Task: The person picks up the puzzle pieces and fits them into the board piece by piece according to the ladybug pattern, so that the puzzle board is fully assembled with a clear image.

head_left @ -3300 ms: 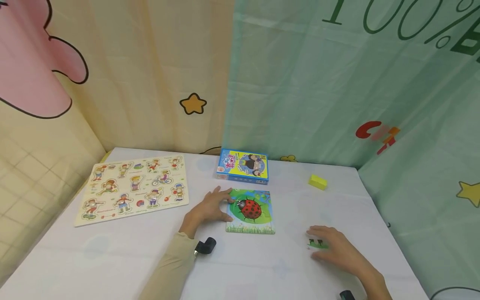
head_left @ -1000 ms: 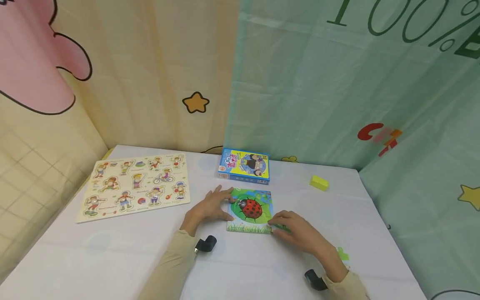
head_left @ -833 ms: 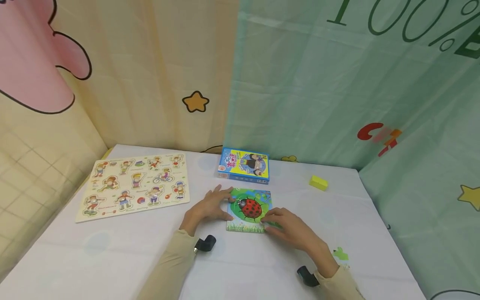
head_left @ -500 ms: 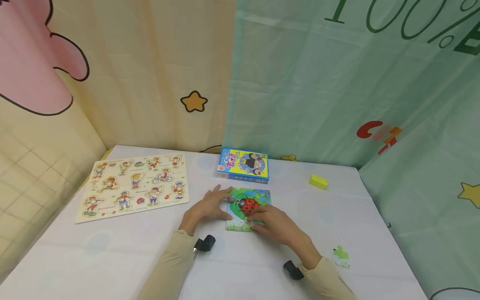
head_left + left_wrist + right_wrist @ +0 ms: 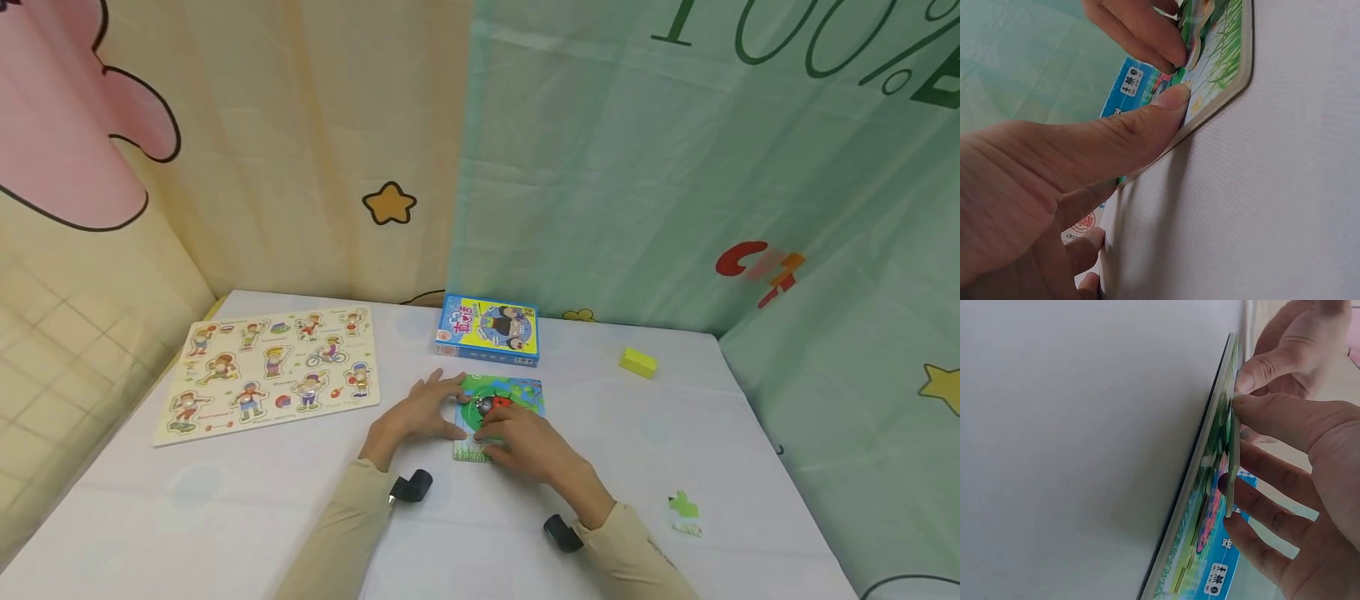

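Observation:
A square ladybug jigsaw puzzle lies on the white table in front of me. My left hand rests at its left side, the straight thumb pressing on the rim in the left wrist view. Over the lower right of the picture, my right hand pinches a thin puzzle piece between thumb and fingers; the right wrist view shows it edge-on, tilted just above the puzzle. That hand covers part of the ladybug and the grass strip. Another puzzle piece, green and white, lies apart at the right.
Behind the puzzle lies a blue and yellow box. A wooden board with cartoon sports figures lies at the left. A yellow block sits at the back right. Printed curtains hang behind the table.
My right hand has come from the right side of the table with the puzzle piece and slid left across the puzzle, uncovering the loose piece. My left hand has stayed put.

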A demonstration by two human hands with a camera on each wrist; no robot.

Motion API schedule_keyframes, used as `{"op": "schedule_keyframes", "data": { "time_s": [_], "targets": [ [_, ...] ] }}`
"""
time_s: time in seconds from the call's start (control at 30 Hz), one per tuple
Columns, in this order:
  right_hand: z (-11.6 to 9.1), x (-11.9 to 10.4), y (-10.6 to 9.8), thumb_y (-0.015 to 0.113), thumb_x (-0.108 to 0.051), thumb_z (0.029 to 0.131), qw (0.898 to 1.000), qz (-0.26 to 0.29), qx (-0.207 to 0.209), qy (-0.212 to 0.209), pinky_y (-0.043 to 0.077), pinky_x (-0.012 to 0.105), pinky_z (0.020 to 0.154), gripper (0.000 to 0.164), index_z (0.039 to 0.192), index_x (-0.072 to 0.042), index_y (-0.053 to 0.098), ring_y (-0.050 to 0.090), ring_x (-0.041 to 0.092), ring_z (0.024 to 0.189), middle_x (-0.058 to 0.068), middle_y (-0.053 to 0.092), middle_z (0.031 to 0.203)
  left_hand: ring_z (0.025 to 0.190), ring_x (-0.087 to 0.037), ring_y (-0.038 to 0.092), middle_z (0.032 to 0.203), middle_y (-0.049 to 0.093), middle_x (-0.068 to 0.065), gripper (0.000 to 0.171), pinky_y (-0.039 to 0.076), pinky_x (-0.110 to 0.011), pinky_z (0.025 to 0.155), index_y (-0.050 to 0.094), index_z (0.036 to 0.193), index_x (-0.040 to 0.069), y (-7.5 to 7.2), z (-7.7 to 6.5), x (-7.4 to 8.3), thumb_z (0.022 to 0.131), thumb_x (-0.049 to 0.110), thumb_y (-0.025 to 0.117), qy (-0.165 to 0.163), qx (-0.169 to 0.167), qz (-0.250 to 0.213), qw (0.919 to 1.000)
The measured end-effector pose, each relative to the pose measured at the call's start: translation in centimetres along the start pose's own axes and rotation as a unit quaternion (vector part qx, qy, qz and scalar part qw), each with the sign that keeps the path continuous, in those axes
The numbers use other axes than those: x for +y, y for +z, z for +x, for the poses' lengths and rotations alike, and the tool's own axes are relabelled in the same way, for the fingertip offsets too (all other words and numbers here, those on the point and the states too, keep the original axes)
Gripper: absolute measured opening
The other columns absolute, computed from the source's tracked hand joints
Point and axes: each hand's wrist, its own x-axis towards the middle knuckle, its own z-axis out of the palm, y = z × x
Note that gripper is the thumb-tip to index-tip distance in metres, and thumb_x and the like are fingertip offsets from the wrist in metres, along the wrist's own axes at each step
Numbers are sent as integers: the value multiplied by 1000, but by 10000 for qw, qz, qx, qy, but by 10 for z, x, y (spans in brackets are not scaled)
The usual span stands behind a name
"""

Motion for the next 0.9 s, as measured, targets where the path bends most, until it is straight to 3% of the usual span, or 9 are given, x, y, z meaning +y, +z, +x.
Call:
{"op": "schedule_keyframes", "data": {
  "time_s": [0.6,0.9],
  "targets": [
    [2,-7,-2,73,-23,92,9990,95,-429,90,53,37,103,22,112,-15,77,61,18,114,1,70,118,155,-39,9,163,34,-6,54,5,-58,126,67,125,12,2,-1,-3,76,24,86,81,11,19,10000],
    [4,-5,-6,73,-19,92,9992,269,-302,-17,53,36,102,21,112,-13,77,61,18,113,1,70,116,156,-37,7,164,32,-5,54,3,-56,127,66,127,12,-1,-1,-2,78,24,85,78,-20,45,10000]
  ]
}}
